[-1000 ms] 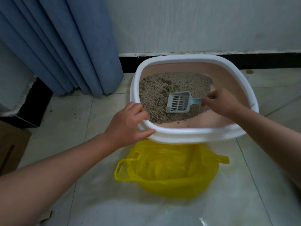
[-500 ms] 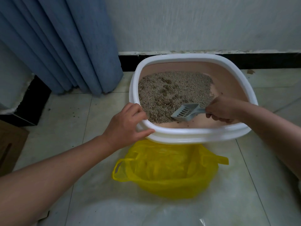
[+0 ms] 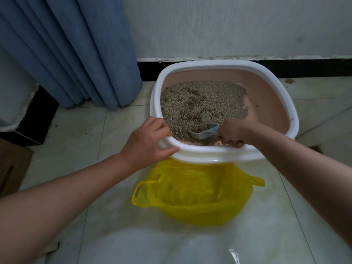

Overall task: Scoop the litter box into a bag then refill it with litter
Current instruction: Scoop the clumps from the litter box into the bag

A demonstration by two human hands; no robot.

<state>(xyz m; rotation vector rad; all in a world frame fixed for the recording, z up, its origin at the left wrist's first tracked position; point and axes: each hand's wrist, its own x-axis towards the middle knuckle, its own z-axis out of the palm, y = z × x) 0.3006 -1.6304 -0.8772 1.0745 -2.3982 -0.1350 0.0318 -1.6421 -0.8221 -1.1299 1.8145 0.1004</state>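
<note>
A litter box [image 3: 209, 64] with a broad white rim and a pink inside sits on the pale tiled floor [image 3: 95, 140], its far side close to the black skirting [image 3: 304, 68] at the foot of a white wall [image 3: 228, 25]. Grey-brown litter [image 3: 202, 100] covers the left and middle of the box's bottom, with darker clumps scattered through it, while the right part of the bottom lies bare and pink. The left hand [image 3: 146, 141] grips the near-left corner of the box's rim, with the fingers curled over the top edge and the thumb lying along the outer face. The right hand [image 3: 233, 133] reaches over the near rim from the right and is clenched tight round the handle of a grey-blue slotted scoop [image 3: 204, 132], so that the handle itself is almost wholly hidden. The scoop's head points left and is dug into the litter at the near edge of the heap, just inside the near rim. Just in front of the box stands a yellow plastic bag [image 3: 200, 202], its mouth wide open and a loop handle at each side; its far edge meets the underside of the near rim. To the left of the box hangs a blue pleated curtain [image 3: 76, 50] reaching down to the floor, and further left still, at the frame's edge, shows a brown cardboard box [image 3: 11, 164].
</note>
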